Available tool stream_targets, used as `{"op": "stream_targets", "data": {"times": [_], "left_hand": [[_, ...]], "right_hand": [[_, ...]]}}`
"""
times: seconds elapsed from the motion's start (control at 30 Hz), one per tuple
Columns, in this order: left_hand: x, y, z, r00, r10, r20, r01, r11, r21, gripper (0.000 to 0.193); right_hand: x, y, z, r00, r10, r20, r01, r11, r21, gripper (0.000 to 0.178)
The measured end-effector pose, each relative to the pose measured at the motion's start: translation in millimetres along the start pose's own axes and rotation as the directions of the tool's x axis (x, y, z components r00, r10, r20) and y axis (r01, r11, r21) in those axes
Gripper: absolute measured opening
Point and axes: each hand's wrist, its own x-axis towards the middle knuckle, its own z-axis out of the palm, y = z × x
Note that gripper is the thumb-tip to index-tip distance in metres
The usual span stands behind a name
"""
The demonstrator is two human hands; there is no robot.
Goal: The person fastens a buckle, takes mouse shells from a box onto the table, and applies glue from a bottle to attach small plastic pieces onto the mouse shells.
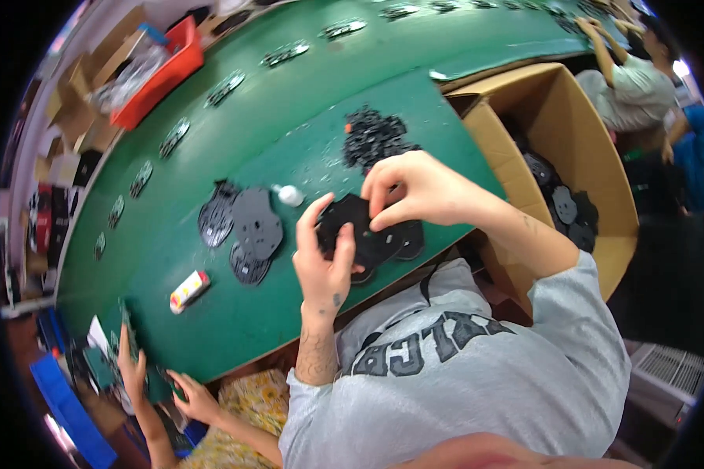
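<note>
Head view.

Item: black plate [377, 244], one, dark and broad with a scalloped outline; located between the two hands, above the near edge of the green table [309, 301].

Left hand [325, 277]: thumb and forefinger set well apart, gripping the plate's left side, thumb lying over its face; remaining fingers largely hidden.

Right hand [426, 187]: fingers curled, thumb and forefinger tips brought close together at the plate's upper face; whether they pinch a small part cannot be told.

Markings: grey shirt [477, 399] bears large dark lettering across the front. Small white box [188, 291], left on the table, carries red and yellow print, too small to make out.

Adjacent stock: heap of small black parts [374, 141], beyond the hands; white bottle [290, 195], left of them; cluster of dark plates [258, 224], farther left, overlapping.

Obscured or cut off: other plates partly covered beneath the held one; contents of the cardboard box [489, 141], at right, shadowed; co-worker's hands [199, 402], lower left, their work unclear; distant co-worker [641, 90], upper right, partly lost at the dark rim.
</note>
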Motion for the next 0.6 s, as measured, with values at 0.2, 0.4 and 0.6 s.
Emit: {"op": "stream_targets", "data": {"times": [0.2,0.4,0.6], "left_hand": [[-2,2,-7,0.995,-0.011,0.094,0.011,1.0,-0.005,0.043],[5,15,1,0.984,-0.011,0.179,0.017,0.999,-0.03,0.049],[-1,-4,5,1.0,0.029,0.003,-0.029,0.994,0.108,0.063]], "right_hand": [[-7,-6,5,0.972,0.229,0.052,-0.235,0.943,0.237,0.02],[-13,20,-8,0.915,0.235,0.328,-0.346,0.875,0.338,0.022],[-24,35,-103,0.911,0.33,-0.246,-0.28,0.935,0.218,0.02]]}}
